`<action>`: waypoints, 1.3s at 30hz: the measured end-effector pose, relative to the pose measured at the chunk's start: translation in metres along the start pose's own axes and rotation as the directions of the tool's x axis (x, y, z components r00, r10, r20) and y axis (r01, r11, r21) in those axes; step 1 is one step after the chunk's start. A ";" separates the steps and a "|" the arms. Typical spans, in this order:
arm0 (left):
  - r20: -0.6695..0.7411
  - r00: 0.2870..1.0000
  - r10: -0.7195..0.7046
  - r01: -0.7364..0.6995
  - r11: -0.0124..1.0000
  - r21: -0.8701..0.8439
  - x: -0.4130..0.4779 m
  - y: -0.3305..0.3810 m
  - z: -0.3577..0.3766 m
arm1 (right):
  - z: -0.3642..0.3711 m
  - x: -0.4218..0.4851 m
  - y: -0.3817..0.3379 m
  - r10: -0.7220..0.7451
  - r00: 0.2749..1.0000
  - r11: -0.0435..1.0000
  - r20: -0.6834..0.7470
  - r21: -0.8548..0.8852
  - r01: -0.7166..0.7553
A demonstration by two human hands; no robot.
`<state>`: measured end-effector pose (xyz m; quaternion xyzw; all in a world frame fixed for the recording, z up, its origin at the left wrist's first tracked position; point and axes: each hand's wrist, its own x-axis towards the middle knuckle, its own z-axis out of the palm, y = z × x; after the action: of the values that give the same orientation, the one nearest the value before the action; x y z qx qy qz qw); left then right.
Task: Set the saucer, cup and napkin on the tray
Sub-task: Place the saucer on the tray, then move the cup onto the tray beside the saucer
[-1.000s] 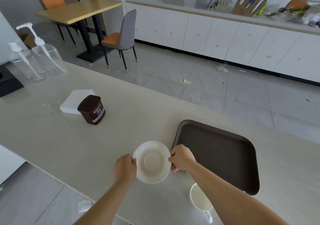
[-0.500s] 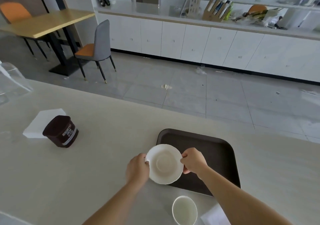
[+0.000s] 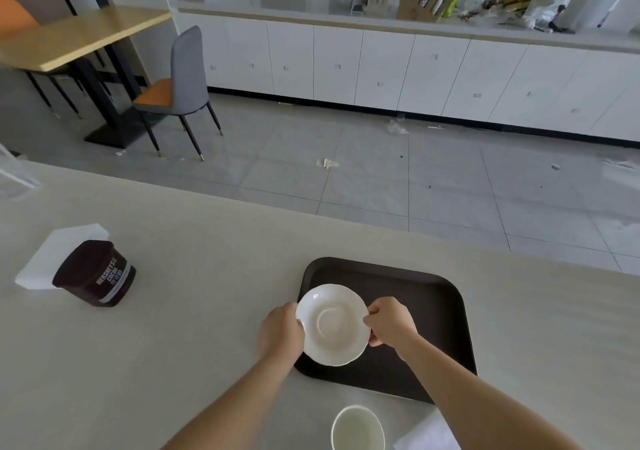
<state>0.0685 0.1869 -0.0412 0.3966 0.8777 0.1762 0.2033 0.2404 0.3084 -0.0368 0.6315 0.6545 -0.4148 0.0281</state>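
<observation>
I hold a white saucer (image 3: 333,325) by its rim with both hands, over the left part of the dark brown tray (image 3: 429,311). My left hand (image 3: 281,332) grips its left edge and my right hand (image 3: 390,321) its right edge. Whether the saucer touches the tray I cannot tell. A white cup (image 3: 357,428) stands on the counter below the tray, near the frame's bottom edge. A white napkin (image 3: 427,432) lies just right of the cup, partly hidden by my right forearm.
A dark brown cocoa tub (image 3: 95,274) stands at the left on a stack of white napkins (image 3: 52,252). The pale counter (image 3: 194,311) ends at a far edge, with tiled floor beyond. A clear bottle (image 3: 14,175) shows at the far left.
Both hands carried the saucer to the right, from the bare counter beside the tray to above the tray's left part. The camera view swung right as well.
</observation>
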 end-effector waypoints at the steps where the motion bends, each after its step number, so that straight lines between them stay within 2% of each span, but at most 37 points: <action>1: 0.001 1.000 -0.002 0.002 1.000 0.005 0.000 0.000 0.000 | 0.000 0.001 0.000 0.002 1.000 1.000 0.000 0.009 -0.002; 6: 0.005 1.000 -0.003 0.003 1.000 0.005 0.002 0.002 0.003 | 0.005 0.001 0.001 -0.016 1.000 0.999 -0.022 0.031 0.016; 13: 0.004 0.998 -0.064 0.064 0.995 -0.081 -0.007 0.004 0.007 | 0.008 -0.004 0.012 -0.048 0.999 0.992 -0.012 0.118 0.049; 18: -0.059 0.997 -0.041 0.030 0.982 -0.187 -0.021 -0.011 0.004 | 0.001 -0.024 0.030 -0.071 0.995 0.974 -0.075 0.212 0.085; 20: -0.060 0.995 -0.077 0.064 0.978 -0.199 -0.025 -0.023 0.004 | -0.001 -0.038 0.040 -0.071 0.992 0.962 -0.100 0.254 0.095; 22: -0.058 0.994 -0.091 0.083 0.988 -0.131 -0.028 -0.040 0.005 | -0.002 -0.053 0.050 -0.075 0.991 0.955 -0.109 0.278 0.103; 25: -0.077 0.997 -0.002 0.013 0.988 0.151 -0.034 -0.067 0.009 | 0.000 -0.075 0.064 -0.062 0.991 0.946 -0.118 0.308 0.096; 27: -0.062 0.997 0.047 -0.028 0.961 0.277 -0.037 -0.082 0.013 | 0.003 -0.086 0.070 -0.049 0.990 0.941 -0.131 0.326 0.089; 33: 0.001 0.997 0.072 -0.068 0.941 0.333 -0.052 -0.101 0.038 | 0.009 -0.122 0.088 -0.073 0.985 0.949 -0.156 0.292 0.116; 39: -0.062 0.993 0.100 -0.074 0.937 0.340 -0.055 -0.105 0.049 | 0.021 -0.165 0.113 -0.070 0.989 0.964 -0.130 0.246 0.101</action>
<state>0.0600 0.0865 -0.1209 0.4567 0.8838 0.0476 0.0898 0.3599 0.1478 -0.0153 0.6249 0.6239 -0.4563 -0.1096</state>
